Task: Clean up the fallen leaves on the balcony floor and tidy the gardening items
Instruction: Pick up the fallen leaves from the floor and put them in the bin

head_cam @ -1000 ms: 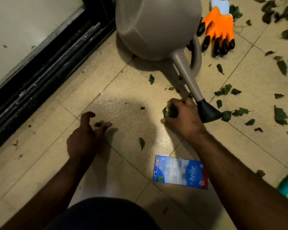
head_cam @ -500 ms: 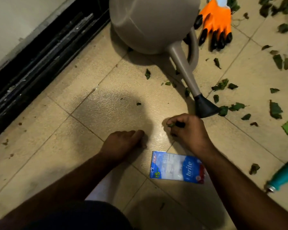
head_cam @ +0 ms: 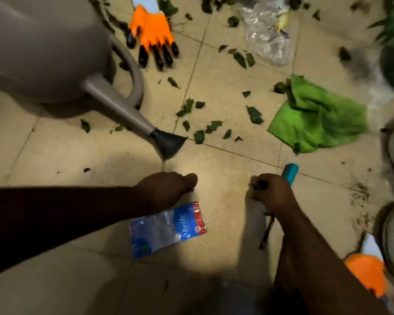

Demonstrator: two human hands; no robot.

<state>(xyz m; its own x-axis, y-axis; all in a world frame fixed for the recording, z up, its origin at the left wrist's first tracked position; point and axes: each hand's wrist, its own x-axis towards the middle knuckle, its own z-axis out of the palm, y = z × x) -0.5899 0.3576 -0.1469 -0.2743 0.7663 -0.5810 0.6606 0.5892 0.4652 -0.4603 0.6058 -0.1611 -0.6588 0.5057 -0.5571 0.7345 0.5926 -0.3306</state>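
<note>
Both hands low over the tiles, leaves in the right.

The right hand (head_cam: pixel 273 193) curls its fingers round a dark clump of leaves (head_cam: pixel 259 185) that shows at its far-left edge, beside a teal handle (head_cam: pixel 290 173). The left hand (head_cam: pixel 168 189) rests on the floor (head_cam: pixel 214 201), fingers together; whether they pinch anything cannot be told. More loose leaves (head_cam: pixel 210 127) lie farther off, between the can spout (head_cam: pixel 168 142) and the green cloth (head_cam: pixel 316 119). A blue packet (head_cam: pixel 166 228) lies near, between the arms.
</note>
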